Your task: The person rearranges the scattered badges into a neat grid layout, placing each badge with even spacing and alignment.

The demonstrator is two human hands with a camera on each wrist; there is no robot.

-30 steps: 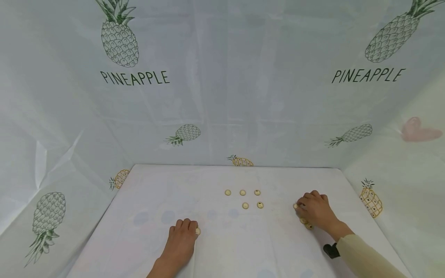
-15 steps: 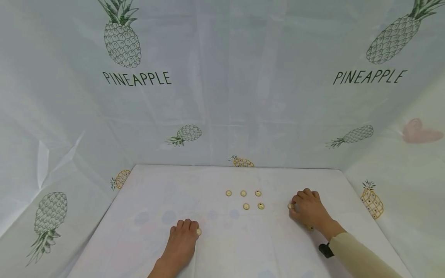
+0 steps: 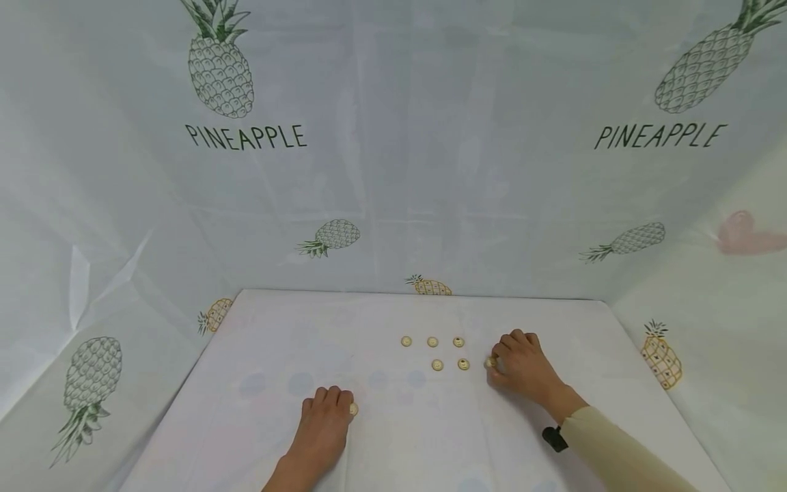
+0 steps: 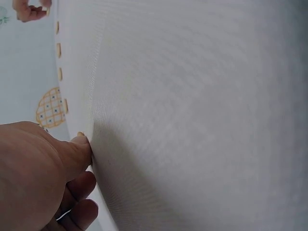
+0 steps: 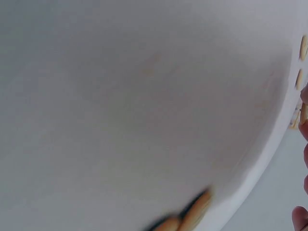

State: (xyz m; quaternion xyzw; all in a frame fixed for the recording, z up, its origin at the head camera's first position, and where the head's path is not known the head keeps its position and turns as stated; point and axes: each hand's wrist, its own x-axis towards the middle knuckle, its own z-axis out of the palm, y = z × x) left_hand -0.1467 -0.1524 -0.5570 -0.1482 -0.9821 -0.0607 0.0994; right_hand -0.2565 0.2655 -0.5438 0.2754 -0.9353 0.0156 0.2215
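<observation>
My left hand [image 3: 322,427] rests low over the white table and pinches a small round wooden disc [image 3: 353,409], whose edge shows at the thumb tip in the left wrist view. To the right, my right hand [image 3: 522,365] holds a similar wooden disc [image 3: 490,362] between thumb and fingers, close over the cloth. Left of that hand lie several pale wooden discs in two rows: a back row with a disc [image 3: 433,342] in its middle, and a front pair including a disc [image 3: 464,364]. Two blurred discs [image 5: 195,211] lie low in the right wrist view, hidden in the head view.
A white cloth covers the table [image 3: 277,328]. Behind and beside it hangs a pale sheet [image 3: 424,171] printed with pineapples. A black strap end [image 3: 555,439] hangs by the right sleeve [image 3: 615,447].
My right hand has moved left with its disc, away from the two discs at the right and toward the rows. The left hand has stayed in place.
</observation>
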